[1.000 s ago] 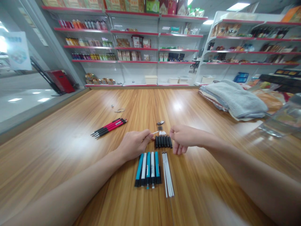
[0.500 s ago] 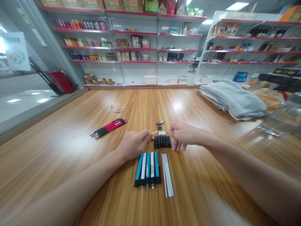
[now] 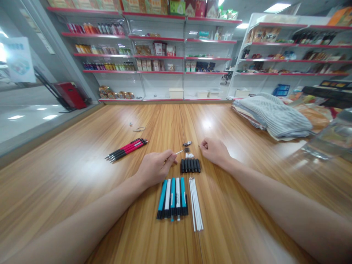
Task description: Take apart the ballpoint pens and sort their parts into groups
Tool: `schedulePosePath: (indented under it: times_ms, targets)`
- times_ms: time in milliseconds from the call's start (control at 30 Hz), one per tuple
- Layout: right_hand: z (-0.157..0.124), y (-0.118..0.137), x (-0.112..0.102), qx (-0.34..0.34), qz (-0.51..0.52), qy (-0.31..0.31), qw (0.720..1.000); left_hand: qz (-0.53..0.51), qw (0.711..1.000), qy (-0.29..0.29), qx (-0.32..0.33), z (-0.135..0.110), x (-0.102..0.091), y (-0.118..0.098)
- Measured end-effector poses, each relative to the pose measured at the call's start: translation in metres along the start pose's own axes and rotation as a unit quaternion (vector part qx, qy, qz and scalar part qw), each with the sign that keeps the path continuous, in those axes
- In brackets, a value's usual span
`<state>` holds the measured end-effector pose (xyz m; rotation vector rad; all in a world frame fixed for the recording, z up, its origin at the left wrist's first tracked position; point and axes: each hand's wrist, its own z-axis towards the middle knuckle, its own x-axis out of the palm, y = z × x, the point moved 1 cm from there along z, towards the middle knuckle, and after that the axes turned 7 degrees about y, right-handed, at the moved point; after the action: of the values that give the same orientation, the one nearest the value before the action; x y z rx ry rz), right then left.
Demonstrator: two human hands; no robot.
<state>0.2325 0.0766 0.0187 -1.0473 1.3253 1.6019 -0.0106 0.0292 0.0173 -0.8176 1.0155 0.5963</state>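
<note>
My left hand (image 3: 155,168) is closed in a pinch on a thin white pen refill (image 3: 178,152) whose tip points right. My right hand (image 3: 215,151) rests on the wooden table (image 3: 68,176) with fingers curled, pinching something tiny I cannot make out, just right of a small pile of springs (image 3: 187,143). Between the hands lie a row of black pen grips (image 3: 190,165) and small white tips (image 3: 189,155). Nearer to me lie several blue and white pen barrels (image 3: 173,198) and a bundle of white refills (image 3: 196,202).
Several red and black pens (image 3: 127,149) lie to the left, with small metal bits (image 3: 139,128) beyond them. Folded striped cloth (image 3: 272,115) and clear bags (image 3: 330,137) sit at the right. Store shelves (image 3: 165,55) line the back wall.
My right hand has moved away from the black grips, up and to the right, toward the springs. My left hand keeps its pinch on the refill in nearly the same place.
</note>
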Motion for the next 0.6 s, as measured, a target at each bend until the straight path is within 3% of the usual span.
schedulePosePath:
  times_ms: [200, 600]
  targets:
    - [0.004, 0.007, 0.015, -0.028, 0.028, -0.019, 0.999, 0.005, 1.0, -0.001, -0.025, 0.004, 0.002, 0.002]
    - [0.0, 0.005, 0.018, -0.104, 0.09, -0.003, 0.991, 0.003, 1.0, 0.002, -0.023, 0.005, 0.003, 0.005]
